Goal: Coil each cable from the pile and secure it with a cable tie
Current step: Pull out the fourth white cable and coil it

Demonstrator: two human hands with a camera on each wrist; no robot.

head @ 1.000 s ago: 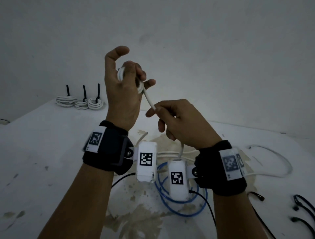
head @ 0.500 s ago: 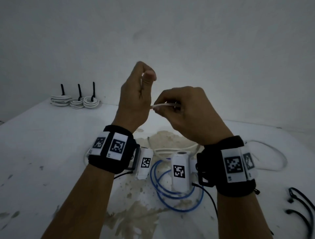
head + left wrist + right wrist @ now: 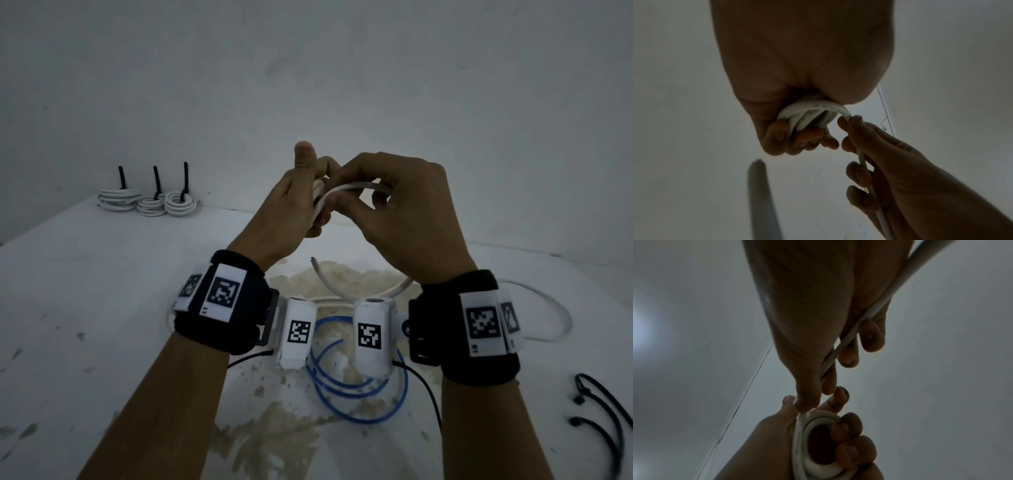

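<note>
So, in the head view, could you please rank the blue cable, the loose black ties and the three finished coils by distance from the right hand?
1. Blue cable: on the table, below the right hand.
2. Loose black ties: right edge.
3. Finished coils: far left, by the wall.

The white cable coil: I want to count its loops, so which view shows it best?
The left wrist view: the white cable coil faces the camera, several turns showing between the left hand's fingers. The right wrist view shows the coil's ring side-on, turns overlapping. The head view mostly hides it behind both hands; the right hand feeds it.
</note>
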